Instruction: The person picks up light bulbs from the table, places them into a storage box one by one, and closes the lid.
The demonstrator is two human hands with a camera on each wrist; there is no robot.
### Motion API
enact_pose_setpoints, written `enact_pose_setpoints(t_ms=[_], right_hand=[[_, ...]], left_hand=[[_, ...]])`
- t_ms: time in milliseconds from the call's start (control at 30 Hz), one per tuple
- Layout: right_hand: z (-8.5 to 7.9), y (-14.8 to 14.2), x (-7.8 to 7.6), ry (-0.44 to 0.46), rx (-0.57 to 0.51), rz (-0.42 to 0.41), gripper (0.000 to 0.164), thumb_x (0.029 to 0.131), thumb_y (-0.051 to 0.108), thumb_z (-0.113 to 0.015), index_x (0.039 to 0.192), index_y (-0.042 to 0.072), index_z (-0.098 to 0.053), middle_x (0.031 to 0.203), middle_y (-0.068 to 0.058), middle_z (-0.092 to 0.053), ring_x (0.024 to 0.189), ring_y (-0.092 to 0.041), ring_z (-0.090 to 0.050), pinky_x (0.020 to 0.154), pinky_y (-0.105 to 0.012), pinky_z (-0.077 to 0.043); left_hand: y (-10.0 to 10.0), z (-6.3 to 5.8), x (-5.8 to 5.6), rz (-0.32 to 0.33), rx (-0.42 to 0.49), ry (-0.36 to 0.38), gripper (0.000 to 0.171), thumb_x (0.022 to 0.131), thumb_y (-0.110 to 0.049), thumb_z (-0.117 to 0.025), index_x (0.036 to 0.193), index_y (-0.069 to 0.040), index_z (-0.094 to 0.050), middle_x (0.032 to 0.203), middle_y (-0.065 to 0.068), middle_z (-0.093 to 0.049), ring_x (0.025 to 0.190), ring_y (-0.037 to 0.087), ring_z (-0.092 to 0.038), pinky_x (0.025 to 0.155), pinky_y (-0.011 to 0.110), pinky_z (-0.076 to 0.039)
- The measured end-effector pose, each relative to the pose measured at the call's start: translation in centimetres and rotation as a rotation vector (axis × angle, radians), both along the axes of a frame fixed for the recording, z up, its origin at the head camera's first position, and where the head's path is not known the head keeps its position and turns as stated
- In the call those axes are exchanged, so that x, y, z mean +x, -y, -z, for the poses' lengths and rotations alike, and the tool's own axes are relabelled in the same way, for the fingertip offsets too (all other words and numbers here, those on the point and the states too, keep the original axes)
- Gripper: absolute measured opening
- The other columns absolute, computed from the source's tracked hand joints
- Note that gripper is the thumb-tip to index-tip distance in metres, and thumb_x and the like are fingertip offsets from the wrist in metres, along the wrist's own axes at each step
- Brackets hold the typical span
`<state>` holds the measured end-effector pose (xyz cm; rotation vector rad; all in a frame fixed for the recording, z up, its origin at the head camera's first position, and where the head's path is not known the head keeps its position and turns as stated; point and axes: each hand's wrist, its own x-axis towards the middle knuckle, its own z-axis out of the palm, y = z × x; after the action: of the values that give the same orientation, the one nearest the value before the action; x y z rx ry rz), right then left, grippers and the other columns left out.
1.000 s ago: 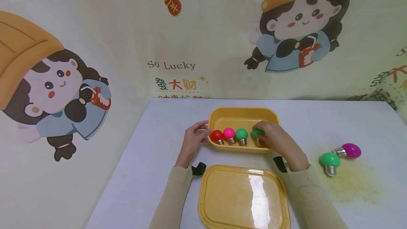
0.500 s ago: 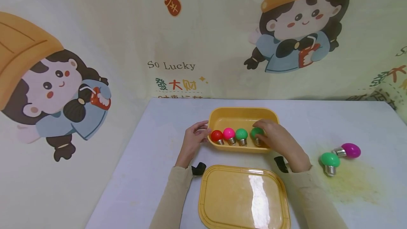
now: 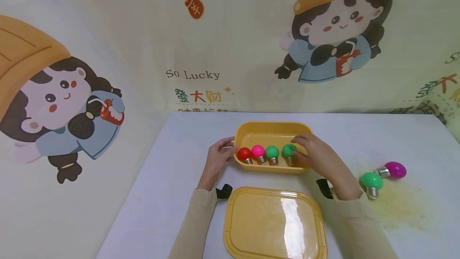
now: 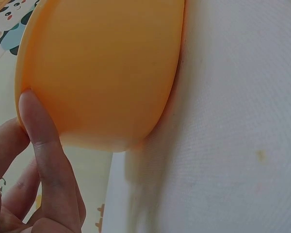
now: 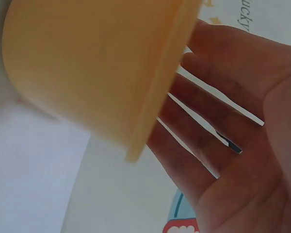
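A yellow plastic box [image 3: 269, 131] stands at the middle of the table. Along its near side lie a red bulb [image 3: 245, 154], a pink bulb [image 3: 258, 151] and two green bulbs, all with silver screw bases. At the box's left end my left hand [image 3: 218, 162] pinches the rim; the left wrist view shows the thumb [image 4: 39, 114] against the outer wall. My right hand [image 3: 327, 163] reaches over the right end with its fingers spread, just beside the rightmost green bulb [image 3: 288, 150] and apart from it. Its fingertips are hidden behind the box wall in the right wrist view.
A flat yellow lid [image 3: 258, 227] lies in front of the box, between the forearms. On the table's right side, a green bulb [image 3: 372, 180] and a purple bulb [image 3: 395, 170] lie close together. A printed cloth [image 3: 251, 51] hangs behind the table.
My right hand has let go of the rightmost green bulb and drawn back to the right. That bulb has shifted slightly left. The left hand stays at the rim.
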<state>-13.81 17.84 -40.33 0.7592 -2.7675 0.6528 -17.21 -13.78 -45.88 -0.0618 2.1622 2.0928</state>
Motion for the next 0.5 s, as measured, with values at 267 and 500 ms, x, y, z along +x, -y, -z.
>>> enact_pose_setpoints(t_ms=[267, 500], right_hand=[[-0.5, -0.9, 0.7, -0.025, 0.006, 0.025, 0.036, 0.082, 0.007, -0.079, 0.113, -0.005, -0.067, 0.113, -0.022, -0.065, 0.104, -0.039, -0.061, 0.088, -0.053, -0.054], [-0.5, -1.7, 1.2, -0.075, 0.016, 0.038, 0.035, 0.081, 0.008, -0.08, 0.111, -0.005, -0.068, 0.111, -0.021, -0.066, 0.103, -0.038, -0.062, 0.085, -0.052, -0.055]], left_hand=[[-0.1, -1.1, 0.6, 0.017, 0.009, 0.004, 0.041, 0.091, -0.012, -0.072, 0.13, -0.005, -0.063, 0.113, 0.013, -0.062, 0.088, 0.02, -0.065, 0.068, 0.024, -0.059], [-0.2, -3.0, 1.1, 0.035, -0.005, 0.025, 0.042, 0.092, -0.007, -0.069, 0.133, 0.0, -0.06, 0.115, 0.016, -0.061, 0.086, 0.019, -0.065, 0.07, 0.026, -0.059]])
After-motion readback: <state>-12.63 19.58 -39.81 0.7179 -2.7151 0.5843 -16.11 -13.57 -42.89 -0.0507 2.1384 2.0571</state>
